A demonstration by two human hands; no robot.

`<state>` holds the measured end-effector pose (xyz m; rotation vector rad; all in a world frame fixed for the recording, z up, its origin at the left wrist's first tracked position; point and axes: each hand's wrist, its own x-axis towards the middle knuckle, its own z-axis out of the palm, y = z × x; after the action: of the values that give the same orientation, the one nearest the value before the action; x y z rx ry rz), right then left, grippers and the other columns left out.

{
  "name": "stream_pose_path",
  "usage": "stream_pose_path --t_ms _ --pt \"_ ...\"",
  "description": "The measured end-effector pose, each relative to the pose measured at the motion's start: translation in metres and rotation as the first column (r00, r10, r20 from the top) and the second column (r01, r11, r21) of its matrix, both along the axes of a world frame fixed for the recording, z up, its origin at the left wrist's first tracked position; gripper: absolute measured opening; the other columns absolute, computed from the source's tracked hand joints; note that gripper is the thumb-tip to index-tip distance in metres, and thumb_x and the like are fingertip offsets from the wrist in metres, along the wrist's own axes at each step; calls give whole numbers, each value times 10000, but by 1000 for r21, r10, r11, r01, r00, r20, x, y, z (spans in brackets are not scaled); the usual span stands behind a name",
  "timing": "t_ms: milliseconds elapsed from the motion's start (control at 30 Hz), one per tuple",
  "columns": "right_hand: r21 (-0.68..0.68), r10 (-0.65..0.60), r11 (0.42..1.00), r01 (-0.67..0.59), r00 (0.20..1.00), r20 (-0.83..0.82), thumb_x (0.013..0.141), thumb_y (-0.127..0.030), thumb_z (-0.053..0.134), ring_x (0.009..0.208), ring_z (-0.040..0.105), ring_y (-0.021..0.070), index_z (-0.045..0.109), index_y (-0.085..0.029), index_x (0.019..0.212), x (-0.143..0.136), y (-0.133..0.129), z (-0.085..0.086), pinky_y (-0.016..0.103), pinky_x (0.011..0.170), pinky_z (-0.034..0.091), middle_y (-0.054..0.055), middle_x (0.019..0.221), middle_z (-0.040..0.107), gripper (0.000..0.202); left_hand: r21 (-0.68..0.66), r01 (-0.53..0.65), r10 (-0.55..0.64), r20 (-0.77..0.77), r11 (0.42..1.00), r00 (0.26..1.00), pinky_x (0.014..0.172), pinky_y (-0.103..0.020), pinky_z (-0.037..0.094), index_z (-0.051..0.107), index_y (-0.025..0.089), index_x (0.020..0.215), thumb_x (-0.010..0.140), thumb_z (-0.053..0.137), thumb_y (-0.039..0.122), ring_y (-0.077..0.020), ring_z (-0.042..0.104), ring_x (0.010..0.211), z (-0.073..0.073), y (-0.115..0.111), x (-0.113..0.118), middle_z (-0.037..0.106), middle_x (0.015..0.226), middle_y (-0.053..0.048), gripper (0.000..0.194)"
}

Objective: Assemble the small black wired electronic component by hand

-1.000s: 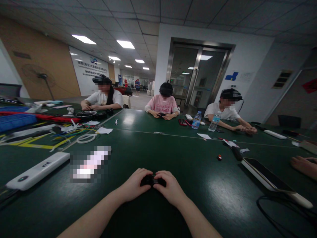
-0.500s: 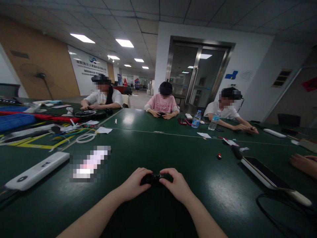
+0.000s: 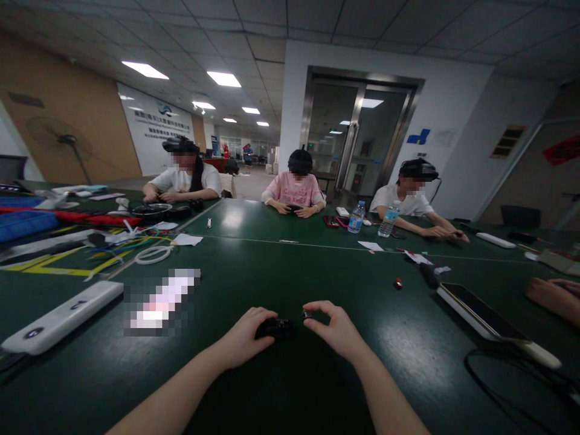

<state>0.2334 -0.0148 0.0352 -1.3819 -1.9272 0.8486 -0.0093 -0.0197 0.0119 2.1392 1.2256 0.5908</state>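
Note:
Fingers and thumb of my left hand (image 3: 244, 338) are closed around the left end of a small, dark black object (image 3: 280, 328) at the table's near middle. Its exact kind is too dark to tell. To its right, my right hand (image 3: 338, 332) pinches a tiny dark piece with a shiny metallic edge (image 3: 307, 314) between thumb and forefinger. A short gap separates that piece from the black object.
A long white device (image 3: 63, 317) and a blurred-out phone (image 3: 165, 302) lie left. On the right are a small red item (image 3: 397, 283), a flat dark-screened device (image 3: 475, 311) and a black cable (image 3: 498, 386). Other people sit across the green table (image 3: 254, 272).
My right hand has moved right, away from the black object, with the tiny piece in its fingertips. My left hand stays on the black object. The view has shifted slightly.

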Motion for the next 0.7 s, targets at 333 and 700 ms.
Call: stream_pose_path --t_ms 333,700 --pt "36 -20 999 22 999 -41 737 -336 603 1009 565 196 619 -221 1016 16 6 4 392 941 398 31 1024 633 302 12 15 -15 6 1000 1000 946 -358 376 523 249 1161 760 593 265 -216 487 1076 -2 2 0 568 1142 -33 407" --pt "-2 -44 999 44 993 -113 791 -349 537 1028 549 197 578 -226 1064 20 4 10 387 932 412 36 1072 609 303 -7 9 -9 2 1000 1000 953 -359 380 518 256 1168 771 583 272 -209 485 1075 3 0 0 563 1143 -32 403"
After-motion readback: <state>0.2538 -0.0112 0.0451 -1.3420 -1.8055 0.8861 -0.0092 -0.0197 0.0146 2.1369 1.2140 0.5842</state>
